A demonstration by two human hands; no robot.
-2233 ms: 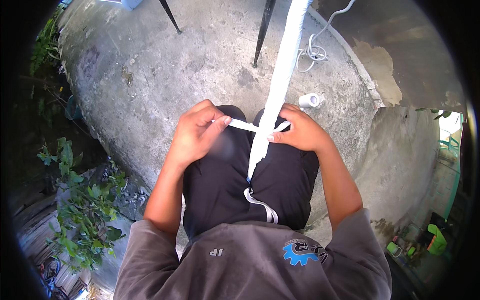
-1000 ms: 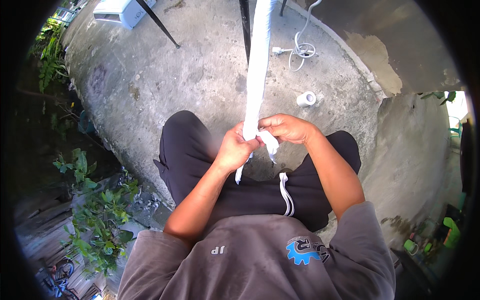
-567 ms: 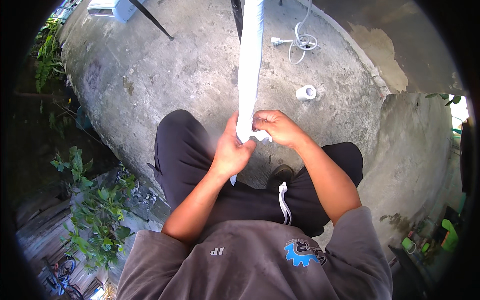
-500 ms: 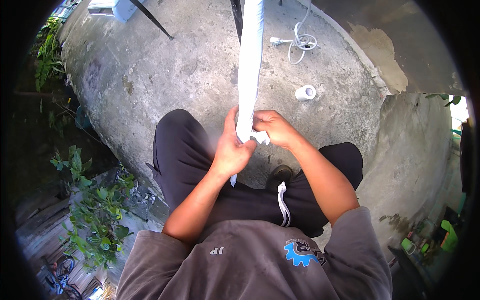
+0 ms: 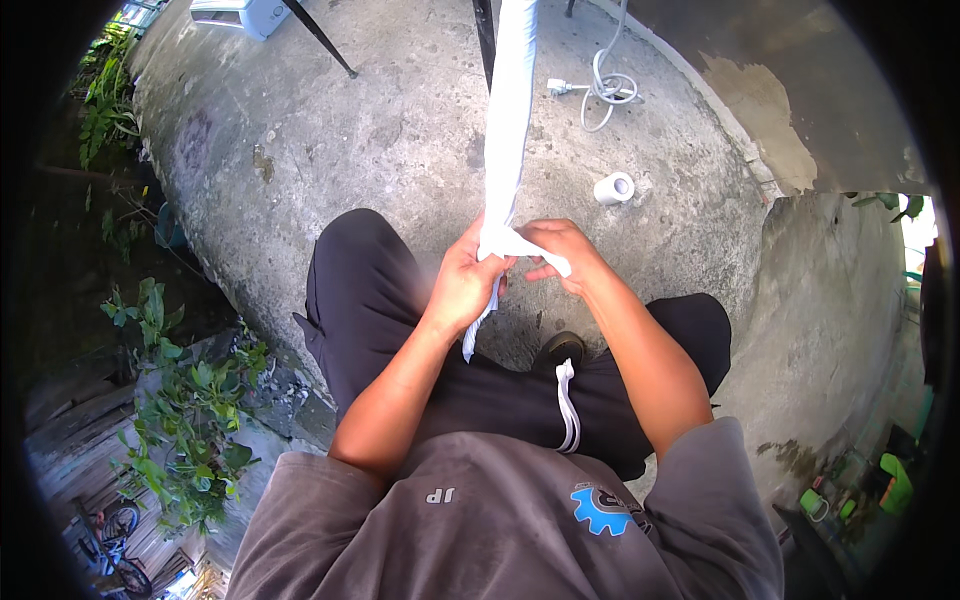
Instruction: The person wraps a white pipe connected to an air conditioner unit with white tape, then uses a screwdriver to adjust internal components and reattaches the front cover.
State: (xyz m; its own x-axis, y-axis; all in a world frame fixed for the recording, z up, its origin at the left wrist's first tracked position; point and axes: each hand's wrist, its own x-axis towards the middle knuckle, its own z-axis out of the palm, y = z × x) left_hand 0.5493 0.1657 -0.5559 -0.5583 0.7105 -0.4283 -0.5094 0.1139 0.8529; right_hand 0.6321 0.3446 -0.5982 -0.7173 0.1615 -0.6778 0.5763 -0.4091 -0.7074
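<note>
A long white-wrapped pipe runs from the top of the view down between my knees. My left hand is closed around its lower end, where a thin wrapped tail hangs below the fingers. From the pipe a loose strip of white tape sticks out to the right. My right hand is at this strip, its thumb and fingers around it with some fingers spread; the exact grip is partly hidden. On the concrete to the right lies a roll of white tape.
A coiled grey cord with a plug lies at the far right. A white appliance and a dark metal leg stand far left. Leafy plants border the concrete floor at left, beside a drop.
The tape strip now extends farther right from the pipe, and my right hand has shifted slightly right with it. More of the thin tail shows below my left hand.
</note>
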